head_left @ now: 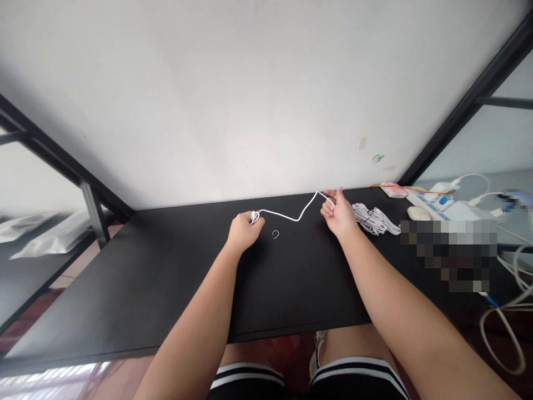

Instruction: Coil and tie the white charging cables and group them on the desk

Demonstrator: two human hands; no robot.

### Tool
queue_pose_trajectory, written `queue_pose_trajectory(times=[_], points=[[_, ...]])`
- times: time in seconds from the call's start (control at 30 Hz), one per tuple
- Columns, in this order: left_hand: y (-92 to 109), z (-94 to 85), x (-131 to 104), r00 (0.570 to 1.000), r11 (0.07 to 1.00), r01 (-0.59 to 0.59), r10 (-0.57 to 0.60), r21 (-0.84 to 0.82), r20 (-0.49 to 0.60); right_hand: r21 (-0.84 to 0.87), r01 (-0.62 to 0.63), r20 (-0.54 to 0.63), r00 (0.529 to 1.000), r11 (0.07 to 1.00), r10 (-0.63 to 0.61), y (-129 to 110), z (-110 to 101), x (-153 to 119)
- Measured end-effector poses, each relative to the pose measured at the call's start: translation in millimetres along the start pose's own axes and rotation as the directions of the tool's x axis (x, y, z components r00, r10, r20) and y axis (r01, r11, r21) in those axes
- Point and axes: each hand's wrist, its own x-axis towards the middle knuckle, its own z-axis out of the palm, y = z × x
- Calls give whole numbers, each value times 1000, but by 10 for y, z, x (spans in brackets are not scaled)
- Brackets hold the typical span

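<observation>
Over on the right, white chargers (461, 211) sit on a power strip (428, 204); plastic bags (62, 236) lie left, beyond the black frame (62, 159).

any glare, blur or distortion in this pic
All in the head view: the white wall is softly bright without harsh glare; the right black post slants, likely wide-angle stretch; a pixelated patch masks something at right; the white cable reads clearly.

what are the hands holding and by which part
A white cable: the left hand grips its bunched loops, the right hand a stretch farther along. Whether that is its end cannot be told.
</observation>
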Motion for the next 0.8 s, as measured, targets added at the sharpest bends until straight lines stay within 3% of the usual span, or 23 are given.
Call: queue_pose_trajectory(times=[0.17, 0.3, 0.4, 0.53, 0.67, 0.73, 0.8], points=[[-21, 137, 22, 999, 896, 18, -28, -444, -16, -262, 141, 88, 989, 955, -122, 213, 217, -154], [51, 171, -16, 991, 632, 114, -20, -767, 131, -417, 157, 193, 978, 895, -82, 320, 362, -311], [114, 173, -47, 984, 505, 158, -10, -849, 177, -543, 186, 211, 974, 819, -82, 313, 484, -428], [157, 203, -72, 985, 559, 153, -21, -815, 170, -690, 293, 330, 941, 662, -73, 295, 723, -561], [134, 254, -71, 970, 563, 168, 53, -809, 238, -789, 430, 516, 852, 439, 93, 345, 1004, -679], [90, 266, -39, 979, 538, 175, -8, -824, 202, -803, 501, 568, 807, 324, 162, 365, 1117, -746], [34, 256, 10, 979, 528, 195, -155, -827, 132, -783, 581, 619, 759, 221, 202, 360, 1175, -809]])
